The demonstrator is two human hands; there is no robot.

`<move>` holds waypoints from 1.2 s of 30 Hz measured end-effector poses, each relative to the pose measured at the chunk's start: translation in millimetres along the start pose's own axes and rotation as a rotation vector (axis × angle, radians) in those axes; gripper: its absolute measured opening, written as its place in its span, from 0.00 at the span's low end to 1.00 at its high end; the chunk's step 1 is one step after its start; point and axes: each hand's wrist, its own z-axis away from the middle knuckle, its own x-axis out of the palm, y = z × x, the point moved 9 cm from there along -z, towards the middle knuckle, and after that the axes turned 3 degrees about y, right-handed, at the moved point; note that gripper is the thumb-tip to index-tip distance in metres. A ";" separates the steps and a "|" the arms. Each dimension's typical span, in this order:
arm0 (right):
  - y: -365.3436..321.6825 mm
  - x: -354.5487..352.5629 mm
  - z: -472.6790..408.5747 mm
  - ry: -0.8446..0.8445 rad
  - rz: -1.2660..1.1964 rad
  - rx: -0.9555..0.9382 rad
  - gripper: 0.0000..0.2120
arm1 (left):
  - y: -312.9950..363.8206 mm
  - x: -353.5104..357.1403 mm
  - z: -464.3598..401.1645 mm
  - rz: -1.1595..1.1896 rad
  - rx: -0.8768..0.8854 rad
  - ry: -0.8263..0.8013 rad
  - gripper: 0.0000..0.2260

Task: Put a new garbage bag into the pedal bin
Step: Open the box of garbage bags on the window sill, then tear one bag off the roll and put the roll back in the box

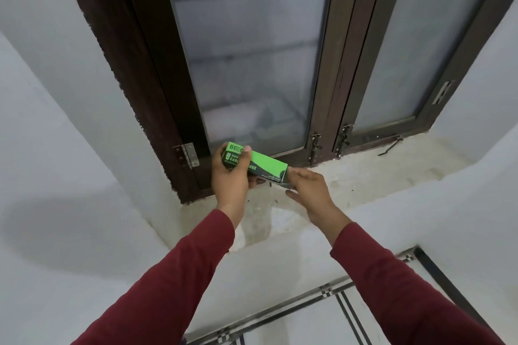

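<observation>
Green bag box [253, 164]: your left hand [229, 176] is gripping it mid-frame; your right hand [311, 190], fingers loose, is sitting at its end, which needs opening next.

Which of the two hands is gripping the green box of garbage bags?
The left hand: its fingers and thumb curl round the green box. The right hand only reaches toward the box's other end.

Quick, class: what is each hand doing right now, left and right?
The left hand grips the green garbage bag box.
The right hand is at the box's end; whether it grips cannot be told.
</observation>
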 end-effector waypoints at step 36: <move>32.0 23.9 44.6 -0.122 -0.173 0.494 0.12 | -64.3 -25.1 14.8 -0.230 -0.373 0.030 0.17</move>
